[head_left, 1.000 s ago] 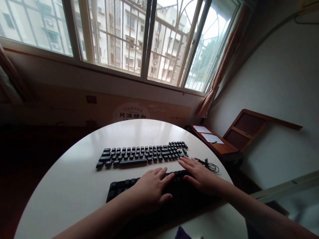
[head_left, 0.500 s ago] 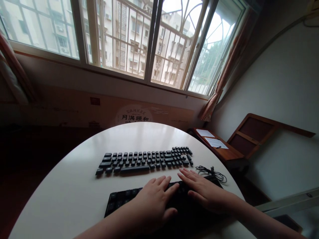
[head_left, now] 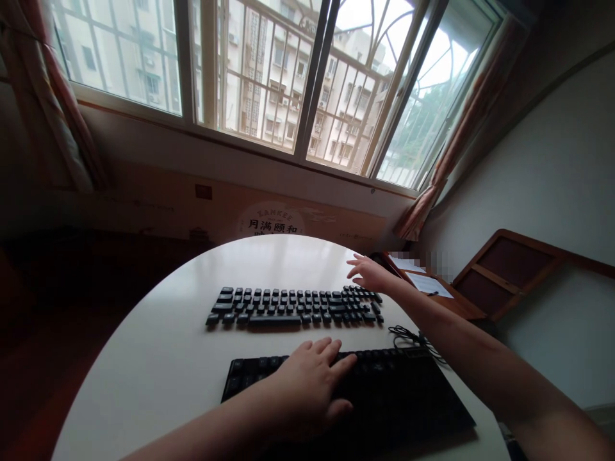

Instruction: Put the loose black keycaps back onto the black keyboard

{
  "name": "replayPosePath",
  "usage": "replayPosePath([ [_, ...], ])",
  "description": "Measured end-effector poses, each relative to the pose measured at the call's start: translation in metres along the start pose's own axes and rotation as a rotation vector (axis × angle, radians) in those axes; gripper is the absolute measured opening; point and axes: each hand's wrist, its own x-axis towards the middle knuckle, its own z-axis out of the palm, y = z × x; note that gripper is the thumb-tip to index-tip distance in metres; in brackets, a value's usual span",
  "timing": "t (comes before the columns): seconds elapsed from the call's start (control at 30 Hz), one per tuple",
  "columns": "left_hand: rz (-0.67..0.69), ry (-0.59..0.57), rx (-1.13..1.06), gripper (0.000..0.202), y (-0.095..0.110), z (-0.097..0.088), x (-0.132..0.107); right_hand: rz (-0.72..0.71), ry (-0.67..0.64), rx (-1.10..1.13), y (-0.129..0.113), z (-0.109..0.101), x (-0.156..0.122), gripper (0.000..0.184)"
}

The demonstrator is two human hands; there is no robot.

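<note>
White-topped round table bears a black keyboard and, beyond it, rows of loose black keycaps. The left hand spreads loosely over the keyboard — contact unclear — while the right hand, fingers parted, hovers near the keycaps' far right end.

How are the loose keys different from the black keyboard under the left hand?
The loose keys are separate pieces with white table showing between them; the black keyboard is one solid board. The loose keys sit farther off, while the black keyboard is closer. The left hand covers some of the black keyboard but none of the loose keys. Both are dark.
</note>
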Motion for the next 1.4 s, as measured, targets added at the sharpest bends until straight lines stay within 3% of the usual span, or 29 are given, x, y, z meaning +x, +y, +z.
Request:
replayPosePath([
  [0.43, 0.024, 0.027, -0.002, 0.075, -0.006, 0.011, 0.002, -0.001, -0.167, -0.076, 0.008, 0.022, 0.014, 0.027],
  [0.7, 0.020, 0.020, 0.006, 0.075, -0.005, 0.010, 0.002, -0.004, -0.126, -0.097, 0.002, 0.025, 0.017, 0.023],
  [0.83, 0.019, 0.008, 0.030, 0.074, -0.005, 0.008, 0.003, -0.025, -0.035, -0.062, -0.001, 0.010, 0.008, 0.016],
  [0.93, 0.018, -0.006, 0.053, 0.072, -0.003, 0.005, 0.005, -0.050, 0.044, 0.000, -0.003, -0.013, -0.014, 0.006],
  [1.0, 0.016, -0.011, 0.065, 0.072, -0.003, 0.003, 0.007, -0.075, 0.073, 0.047, -0.007, -0.030, -0.038, 0.010],
  [1.1, 0.013, -0.026, 0.082, 0.071, -0.001, 0.001, 0.008, -0.127, 0.045, 0.108, -0.017, -0.047, -0.083, 0.011],
  [1.27, 0.005, -0.024, 0.097, 0.070, -0.002, 0.001, 0.010, -0.182, -0.085, 0.185, -0.042, -0.046, -0.154, 0.012],
  [1.4, 0.000, -0.020, 0.105, 0.069, -0.003, 0.002, 0.011, -0.125, -0.084, 0.227, -0.053, -0.034, -0.185, 0.015],
])
